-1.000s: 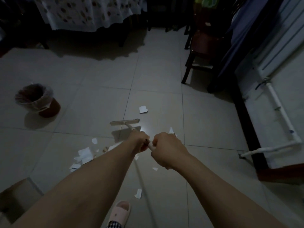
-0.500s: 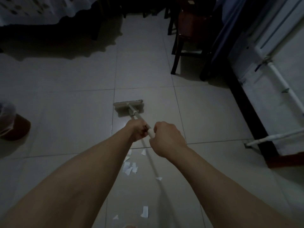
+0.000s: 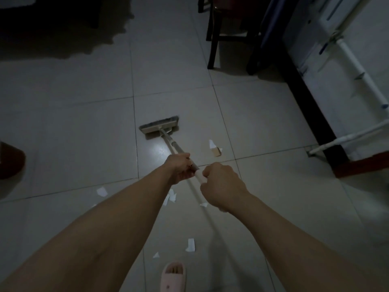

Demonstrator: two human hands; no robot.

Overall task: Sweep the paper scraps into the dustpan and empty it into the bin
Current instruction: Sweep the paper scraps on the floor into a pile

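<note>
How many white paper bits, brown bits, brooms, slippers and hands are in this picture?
White paper scraps: 6, counting the bunch by the left arm as 1
Brown scrap: 1
Broom: 1
Pink slipper: 1
Hands: 2, left hand and right hand, both gripping the broom
Total: 11

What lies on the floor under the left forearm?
White paper scraps stick out beside the left forearm, near the broom handle. Any scraps directly beneath the arm are covered.
</note>
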